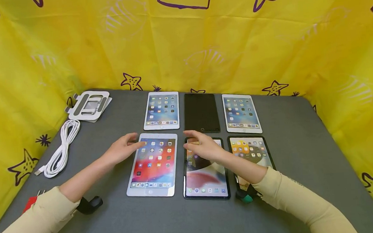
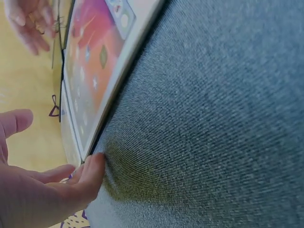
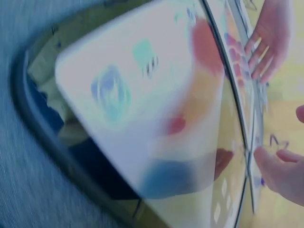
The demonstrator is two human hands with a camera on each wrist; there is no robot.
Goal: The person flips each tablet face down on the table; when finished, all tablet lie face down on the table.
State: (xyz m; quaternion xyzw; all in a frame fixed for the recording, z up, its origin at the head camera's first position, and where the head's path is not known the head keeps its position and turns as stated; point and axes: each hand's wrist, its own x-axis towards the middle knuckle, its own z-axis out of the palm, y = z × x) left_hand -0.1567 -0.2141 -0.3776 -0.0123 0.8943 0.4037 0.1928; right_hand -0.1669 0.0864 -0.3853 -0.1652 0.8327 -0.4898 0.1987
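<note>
At the front left lies a white-framed tablet (image 1: 154, 164) with a lit red and blue home screen. My left hand (image 1: 121, 149) is at its upper left corner; in the left wrist view its fingertips (image 2: 97, 164) are at the tablet's edge, thumb raised. My right hand (image 1: 206, 149), fingers loosely bent, is over the top of the dark-framed middle tablet (image 1: 206, 179). I cannot tell whether it touches the screen. Another dark-framed tablet (image 1: 254, 149), partly hidden by my right forearm, lies at the front right.
Behind lie a white tablet (image 1: 162, 111), a dark-screened black tablet (image 1: 201, 112) and another white tablet (image 1: 242, 113). A folded stand (image 1: 89, 105) and a coiled white cable (image 1: 64, 145) lie left on the grey table (image 1: 296, 131). Yellow printed cloth (image 1: 182, 42) encloses the table's back and sides.
</note>
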